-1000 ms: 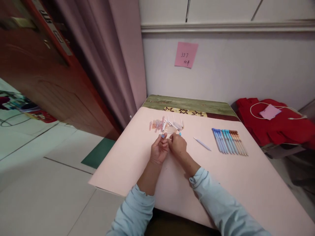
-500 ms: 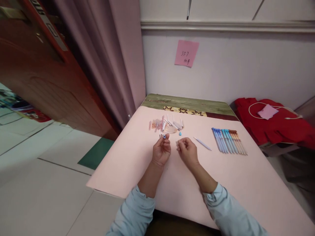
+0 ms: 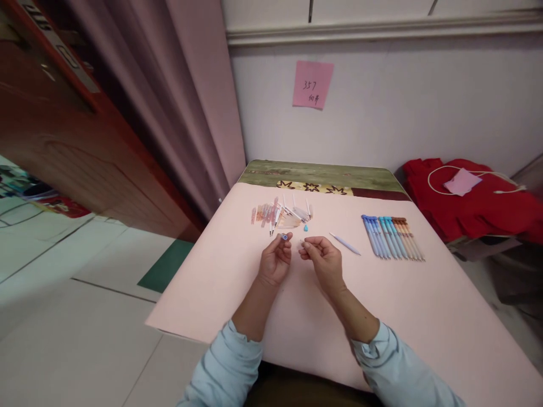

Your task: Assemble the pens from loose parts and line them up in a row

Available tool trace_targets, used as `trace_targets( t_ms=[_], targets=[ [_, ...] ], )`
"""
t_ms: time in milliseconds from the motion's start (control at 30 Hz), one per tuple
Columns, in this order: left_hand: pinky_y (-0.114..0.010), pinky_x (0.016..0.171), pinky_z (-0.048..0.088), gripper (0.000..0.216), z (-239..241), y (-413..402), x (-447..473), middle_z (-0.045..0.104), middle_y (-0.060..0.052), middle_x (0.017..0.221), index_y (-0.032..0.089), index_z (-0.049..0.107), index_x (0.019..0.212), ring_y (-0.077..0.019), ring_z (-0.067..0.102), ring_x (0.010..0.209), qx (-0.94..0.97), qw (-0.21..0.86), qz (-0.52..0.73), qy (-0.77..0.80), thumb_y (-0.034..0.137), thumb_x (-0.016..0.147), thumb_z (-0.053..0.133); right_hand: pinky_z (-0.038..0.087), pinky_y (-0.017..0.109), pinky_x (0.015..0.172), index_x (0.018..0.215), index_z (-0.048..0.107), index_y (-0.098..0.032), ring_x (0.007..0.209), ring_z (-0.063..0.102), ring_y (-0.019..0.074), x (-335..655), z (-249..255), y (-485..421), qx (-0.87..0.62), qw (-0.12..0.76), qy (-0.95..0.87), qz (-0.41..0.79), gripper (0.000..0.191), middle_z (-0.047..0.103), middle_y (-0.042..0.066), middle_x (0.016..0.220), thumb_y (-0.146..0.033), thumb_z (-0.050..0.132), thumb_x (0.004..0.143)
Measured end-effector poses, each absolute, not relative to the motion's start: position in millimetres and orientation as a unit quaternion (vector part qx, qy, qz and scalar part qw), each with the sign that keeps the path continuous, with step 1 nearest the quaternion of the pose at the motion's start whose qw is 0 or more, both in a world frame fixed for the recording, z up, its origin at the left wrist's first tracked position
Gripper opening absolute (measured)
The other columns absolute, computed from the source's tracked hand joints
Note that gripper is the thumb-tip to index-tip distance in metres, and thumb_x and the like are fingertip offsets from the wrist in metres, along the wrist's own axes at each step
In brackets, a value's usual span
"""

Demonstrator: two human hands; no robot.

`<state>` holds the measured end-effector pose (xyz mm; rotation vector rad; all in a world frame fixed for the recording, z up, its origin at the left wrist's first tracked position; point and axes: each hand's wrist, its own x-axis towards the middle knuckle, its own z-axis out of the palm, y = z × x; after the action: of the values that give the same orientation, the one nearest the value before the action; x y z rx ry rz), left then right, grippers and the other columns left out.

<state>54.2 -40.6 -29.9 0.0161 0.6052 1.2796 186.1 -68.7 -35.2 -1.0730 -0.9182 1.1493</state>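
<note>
My left hand (image 3: 275, 263) is closed, pinching a small blue piece with a round end (image 3: 284, 237) between thumb and fingertips. Just to its right, my right hand (image 3: 324, 261) pinches a tiny pale, see-through piece (image 3: 302, 243), too small to name. The two hands are apart, a little above the table. Beyond them lies a small turquoise piece (image 3: 305, 228). A heap of white pen refills (image 3: 288, 215) is spread behind my left hand, beside pinkish translucent strips (image 3: 265, 212). One pale lilac pen barrel (image 3: 345, 243) lies right of my right hand.
A row of pens with blue, turquoise and brown tops (image 3: 392, 238) lies on the right of the pink-covered table (image 3: 394, 316). Red cloth (image 3: 496, 206) with a white cable is further right. A curtain (image 3: 190, 85) and a wooden door (image 3: 85, 147) stand at the left.
My right hand has moved slightly closer to my left hand. Both hands still pinch their small pieces. The camera view has shifted a little.
</note>
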Motion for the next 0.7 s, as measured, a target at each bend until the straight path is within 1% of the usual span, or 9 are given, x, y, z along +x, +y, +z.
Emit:
trace_targets(
  t_ms=[100, 233, 333, 467, 700],
  targets=[
    [-0.011, 0.045, 0.048, 0.011, -33.5, -41.0, 58.9, 0.073, -0.009, 0.083, 0.008, 0.064, 0.085, -0.0054, 0.059, 0.054, 0.045, 0.758, 0.58, 0.296, 0.013, 0.091, 0.056, 0.055, 0.031, 0.062, 0.09, 0.068, -0.019, 0.064, 0.066, 0.0158, 187.8, -27.0, -73.7, -0.457, 0.617, -0.461, 0.446, 0.024, 0.069, 0.001, 0.071, -0.04, 0.072, 0.081],
    [-0.01, 0.035, 0.035, 0.009, -37.1, -43.1, 63.9, 0.072, -0.009, 0.081, 0.008, 0.064, 0.082, -0.0039, 0.054, 0.05, 0.085, 0.766, 0.56, 0.304, 0.014, 0.088, 0.061, 0.051, 0.028, 0.063, 0.086, 0.071, -0.021, 0.069, 0.062, 0.0143, 191.8, -21.7, -75.0, -0.467, 0.609, -0.578, 0.276, 0.011, 0.069, 0.004, 0.083, -0.032, 0.069, 0.086],
    [-0.01, 0.034, 0.033, 0.009, -37.6, -44.6, 65.9, 0.07, -0.007, 0.077, 0.007, 0.065, 0.082, -0.0032, 0.052, 0.049, 0.093, 0.776, 0.548, 0.297, 0.015, 0.085, 0.064, 0.05, 0.027, 0.063, 0.089, 0.073, -0.022, 0.071, 0.061, 0.0143, 194.4, -21.5, -74.5, -0.468, 0.591, -0.627, 0.197, 0.009, 0.069, 0.004, 0.085, -0.026, 0.065, 0.089],
    [-0.011, 0.033, 0.029, 0.01, -36.9, -45.4, 66.6, 0.065, -0.003, 0.068, 0.007, 0.064, 0.078, -0.0025, 0.049, 0.047, 0.108, 0.781, 0.534, 0.305, 0.016, 0.083, 0.067, 0.051, 0.027, 0.065, 0.092, 0.074, -0.022, 0.071, 0.062, 0.0141, 196.3, -23.3, -74.2, -0.477, 0.574, -0.646, 0.16, 0.01, 0.07, 0.004, 0.086, -0.023, 0.064, 0.09],
    [-0.012, 0.034, 0.027, 0.013, -37.6, -45.0, 66.7, 0.059, -0.001, 0.06, 0.009, 0.062, 0.074, -0.003, 0.048, 0.045, 0.122, 0.778, 0.525, 0.324, 0.018, 0.078, 0.071, 0.05, 0.027, 0.064, 0.09, 0.074, -0.022, 0.068, 0.061, 0.0141, 198.1, -23.0, -74.1, -0.5, 0.556, -0.644, 0.161, 0.01, 0.07, 0.004, 0.085, -0.025, 0.064, 0.089]
  ],
)
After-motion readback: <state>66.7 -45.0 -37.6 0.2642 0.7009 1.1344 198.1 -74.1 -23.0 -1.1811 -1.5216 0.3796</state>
